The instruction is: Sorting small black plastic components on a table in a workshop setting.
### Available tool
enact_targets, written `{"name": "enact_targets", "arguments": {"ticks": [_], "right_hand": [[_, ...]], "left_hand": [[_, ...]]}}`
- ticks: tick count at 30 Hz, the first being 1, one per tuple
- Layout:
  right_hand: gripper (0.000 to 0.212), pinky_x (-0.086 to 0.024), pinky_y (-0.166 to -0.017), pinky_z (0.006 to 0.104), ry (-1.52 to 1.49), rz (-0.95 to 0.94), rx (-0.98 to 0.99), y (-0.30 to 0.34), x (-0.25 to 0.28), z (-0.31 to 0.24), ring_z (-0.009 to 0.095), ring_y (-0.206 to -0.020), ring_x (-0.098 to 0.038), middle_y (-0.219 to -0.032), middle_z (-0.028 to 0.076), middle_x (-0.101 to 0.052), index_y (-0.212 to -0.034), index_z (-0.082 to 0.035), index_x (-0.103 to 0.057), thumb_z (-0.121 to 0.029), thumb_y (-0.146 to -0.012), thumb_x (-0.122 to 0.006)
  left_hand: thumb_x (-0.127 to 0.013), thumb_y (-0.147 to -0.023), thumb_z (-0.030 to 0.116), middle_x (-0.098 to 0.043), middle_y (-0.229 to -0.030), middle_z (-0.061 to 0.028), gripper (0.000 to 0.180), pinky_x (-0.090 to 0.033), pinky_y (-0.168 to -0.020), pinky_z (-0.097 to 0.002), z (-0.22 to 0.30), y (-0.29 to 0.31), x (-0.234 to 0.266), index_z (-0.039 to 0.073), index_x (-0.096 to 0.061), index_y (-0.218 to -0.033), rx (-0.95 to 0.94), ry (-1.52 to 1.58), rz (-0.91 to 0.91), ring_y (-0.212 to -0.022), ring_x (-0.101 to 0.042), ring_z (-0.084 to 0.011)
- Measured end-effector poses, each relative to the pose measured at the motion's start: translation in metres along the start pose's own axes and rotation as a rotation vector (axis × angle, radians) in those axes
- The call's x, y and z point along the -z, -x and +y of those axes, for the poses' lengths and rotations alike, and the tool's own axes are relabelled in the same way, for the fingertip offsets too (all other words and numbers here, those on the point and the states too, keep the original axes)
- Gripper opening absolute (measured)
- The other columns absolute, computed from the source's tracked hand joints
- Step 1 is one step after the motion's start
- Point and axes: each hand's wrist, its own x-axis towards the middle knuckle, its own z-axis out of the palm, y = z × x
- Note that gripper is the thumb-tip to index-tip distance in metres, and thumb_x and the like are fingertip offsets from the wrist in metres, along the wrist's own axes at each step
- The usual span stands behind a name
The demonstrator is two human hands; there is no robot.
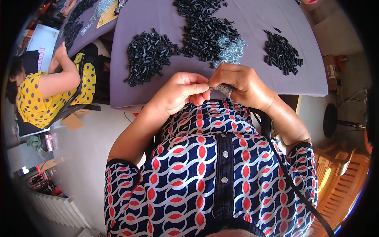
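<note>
Both hands meet at the near edge of the cloth-covered table, above my lap. My left hand [185, 91] is closed in a pinch, thumb against fingers. My right hand [246, 85] is closed too, its fingertips touching those of the left. What lies between the fingertips is too small and covered to name. A grey, rough-looking piece [224, 90] shows under the right hand's fingers; whether it is held or worn on a finger I cannot tell. Just beyond the hands lies a heap of small clear, shiny pieces [231, 49], against a large pile of short black cylinders [205, 33].
Smaller piles of black cylinders lie left [148, 57] and right [282, 53] on the purple-grey tablecloth [252, 15]. At left, a person in yellow dotted clothes [51, 87] sits at another table. A wooden bench [343, 181] stands at lower right. A black cable [292, 177] crosses my clothes.
</note>
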Motion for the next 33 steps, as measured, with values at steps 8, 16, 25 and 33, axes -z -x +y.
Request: {"name": "enact_targets", "arguments": {"ticks": [8, 16, 25, 33], "right_hand": [[0.045, -0.057, -0.076, 0.0404, 0.308, -0.082, 0.218, 0.001, -0.004, -0.004, 0.035, -0.089, -0.067, -0.095, 0.01, -0.065, -0.108, -0.004, -0.066, 0.008, -0.065, -0.07], [0.036, -0.059, -0.08, 0.0351, 0.109, 0.005, 0.059, 0.001, -0.002, 0.004, 0.033, -0.094, -0.07, -0.1, 0.012, -0.069, -0.107, -0.002, -0.065, 0.01, -0.074, -0.071], [0.056, -0.056, -0.093, 0.0363, -0.288, 0.166, -0.334, 0.011, -0.01, 0.006, 0.023, -0.104, -0.072, -0.122, 0.01, -0.07, -0.139, -0.005, -0.059, 0.0, -0.085, -0.075], [0.066, -0.054, -0.098, 0.0436, 0.297, 0.264, 0.015, -0.003, -0.023, 0.012, 0.038, -0.117, -0.062, -0.136, 0.018, -0.061, -0.132, -0.001, -0.06, -0.001, -0.068, -0.076]], "left_hand": [[-0.067, -0.098, 0.012, -0.073, -0.083, -0.0084, 0.014, -0.053, -0.059, -0.0212, 0.009, -0.005, 0.003, -0.001, -0.072, -0.102, 0.111, -0.178, -0.031, -0.065, -0.067, -0.0104], [-0.067, -0.099, 0.014, -0.073, -0.085, -0.0083, 0.015, -0.055, -0.062, -0.0227, -0.002, -0.01, 0.002, 0.0, -0.071, -0.104, 0.063, 0.015, -0.001, -0.067, -0.067, -0.0104], [-0.066, -0.1, 0.013, -0.074, -0.096, -0.0082, 0.015, -0.056, -0.073, -0.0264, -0.001, -0.007, -0.014, 0.002, -0.069, -0.11, -0.147, 0.102, 0.188, -0.08, -0.071, -0.015], [-0.067, -0.098, 0.01, -0.073, -0.104, -0.0085, 0.013, -0.055, -0.085, -0.0311, -0.008, -0.013, -0.026, 0.001, -0.07, -0.107, -0.172, 0.22, 0.2, -0.095, -0.069, -0.0175]]}}
